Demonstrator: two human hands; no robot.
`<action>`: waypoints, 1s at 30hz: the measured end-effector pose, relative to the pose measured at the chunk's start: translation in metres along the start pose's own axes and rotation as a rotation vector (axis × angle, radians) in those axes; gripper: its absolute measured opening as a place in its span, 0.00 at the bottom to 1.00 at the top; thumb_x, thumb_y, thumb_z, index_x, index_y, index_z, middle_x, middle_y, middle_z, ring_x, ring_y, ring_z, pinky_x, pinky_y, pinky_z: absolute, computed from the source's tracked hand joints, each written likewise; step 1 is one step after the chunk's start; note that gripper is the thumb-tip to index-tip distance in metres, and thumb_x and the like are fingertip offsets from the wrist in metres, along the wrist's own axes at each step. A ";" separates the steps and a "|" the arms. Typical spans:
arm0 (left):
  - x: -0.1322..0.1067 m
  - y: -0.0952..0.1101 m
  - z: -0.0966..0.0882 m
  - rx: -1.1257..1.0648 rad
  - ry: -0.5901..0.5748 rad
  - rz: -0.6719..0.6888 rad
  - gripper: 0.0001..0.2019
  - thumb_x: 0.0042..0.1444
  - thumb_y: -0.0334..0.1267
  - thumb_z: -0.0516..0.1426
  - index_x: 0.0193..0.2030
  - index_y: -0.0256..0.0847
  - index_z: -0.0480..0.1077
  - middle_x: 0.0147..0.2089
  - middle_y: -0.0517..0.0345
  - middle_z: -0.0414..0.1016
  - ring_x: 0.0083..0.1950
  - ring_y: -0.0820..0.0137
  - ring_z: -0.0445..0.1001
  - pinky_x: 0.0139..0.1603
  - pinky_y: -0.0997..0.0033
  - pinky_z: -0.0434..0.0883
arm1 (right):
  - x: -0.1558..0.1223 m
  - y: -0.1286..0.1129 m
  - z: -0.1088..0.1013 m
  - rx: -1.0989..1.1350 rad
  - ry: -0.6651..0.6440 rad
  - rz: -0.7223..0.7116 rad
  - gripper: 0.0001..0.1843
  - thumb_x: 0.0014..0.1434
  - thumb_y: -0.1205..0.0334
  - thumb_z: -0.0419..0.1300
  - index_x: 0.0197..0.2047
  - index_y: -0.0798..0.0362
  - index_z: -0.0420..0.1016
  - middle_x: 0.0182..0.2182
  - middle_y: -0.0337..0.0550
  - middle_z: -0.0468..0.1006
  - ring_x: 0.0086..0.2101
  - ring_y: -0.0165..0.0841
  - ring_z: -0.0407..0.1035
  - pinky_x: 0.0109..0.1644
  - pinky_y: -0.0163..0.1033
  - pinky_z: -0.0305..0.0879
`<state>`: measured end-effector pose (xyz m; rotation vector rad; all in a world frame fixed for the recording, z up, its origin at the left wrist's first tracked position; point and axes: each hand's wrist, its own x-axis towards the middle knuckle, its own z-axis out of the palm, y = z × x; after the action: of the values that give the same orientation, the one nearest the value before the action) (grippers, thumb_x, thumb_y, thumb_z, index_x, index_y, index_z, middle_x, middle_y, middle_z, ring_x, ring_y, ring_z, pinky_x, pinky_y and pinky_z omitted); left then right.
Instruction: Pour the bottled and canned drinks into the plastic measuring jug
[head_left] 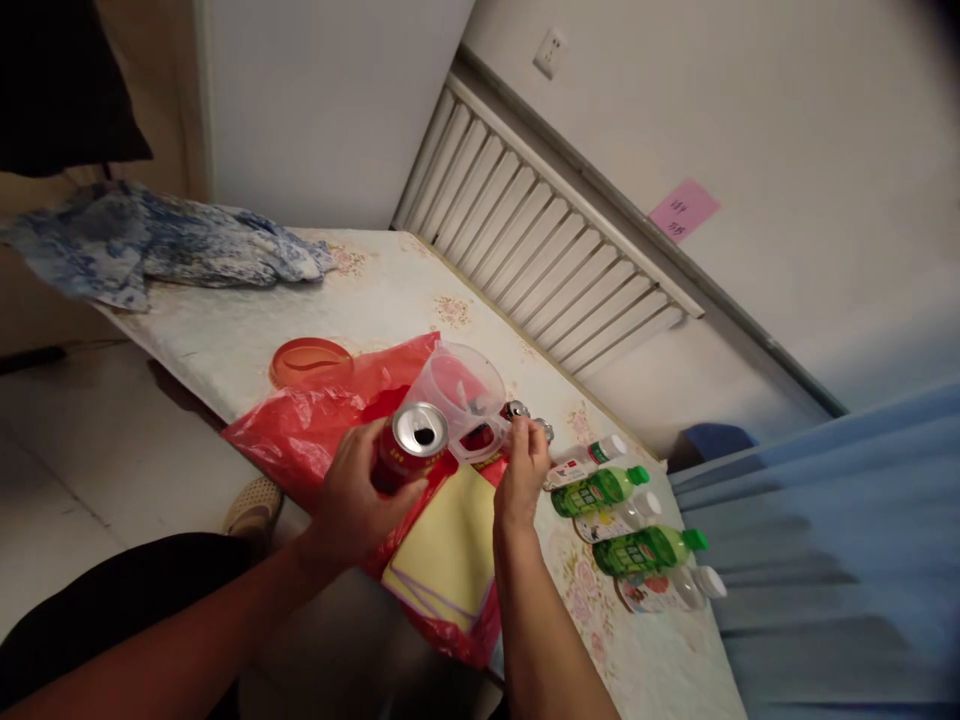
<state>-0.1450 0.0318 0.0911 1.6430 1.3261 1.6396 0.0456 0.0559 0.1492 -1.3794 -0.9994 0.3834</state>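
Note:
My left hand [354, 505] is wrapped round a red drinks can [409, 445] with an opened silver top, tilted toward me above the table. My right hand [521, 470] pinches the rim or handle of a clear plastic measuring cup [457, 395], which is tipped on its side with its mouth toward me. Both are held over a red plastic bag [315, 425] and a stack of yellow cloths [446, 550] on the floral table [247, 330].
Several small bottles, two green [600, 490] and others clear, lie in a row to the right of my right hand. A red lid [310, 362] lies behind the bag. A blue patterned cloth [165, 245] covers the far end. A radiator [540, 240] runs along the wall.

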 end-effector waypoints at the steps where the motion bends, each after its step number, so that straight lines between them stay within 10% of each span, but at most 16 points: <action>1: -0.008 0.003 0.002 -0.043 -0.058 0.044 0.30 0.49 0.42 0.64 0.59 0.44 0.62 0.55 0.47 0.73 0.57 0.51 0.73 0.60 0.51 0.71 | -0.004 -0.004 -0.011 -0.025 0.038 -0.037 0.17 0.58 0.46 0.60 0.42 0.51 0.72 0.38 0.42 0.76 0.39 0.35 0.71 0.44 0.38 0.68; 13: -0.031 0.025 0.073 -0.508 -0.989 -0.142 0.37 0.43 0.31 0.63 0.63 0.45 0.65 0.62 0.54 0.74 0.61 0.55 0.72 0.64 0.56 0.69 | -0.076 0.006 -0.126 0.081 -0.509 0.261 0.44 0.41 0.52 0.78 0.62 0.47 0.71 0.58 0.46 0.76 0.59 0.47 0.69 0.62 0.49 0.66; 30: -0.045 -0.006 0.135 -0.458 -1.129 -0.095 0.33 0.50 0.42 0.62 0.64 0.42 0.64 0.64 0.42 0.71 0.63 0.52 0.70 0.63 0.50 0.68 | -0.029 0.057 -0.180 -0.252 -0.019 0.196 0.29 0.41 0.62 0.72 0.49 0.54 0.77 0.42 0.45 0.82 0.42 0.41 0.76 0.47 0.43 0.73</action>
<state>-0.0128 0.0362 0.0397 1.7025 0.3957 0.6149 0.1858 -0.0674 0.1072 -1.7116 -0.9539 0.4270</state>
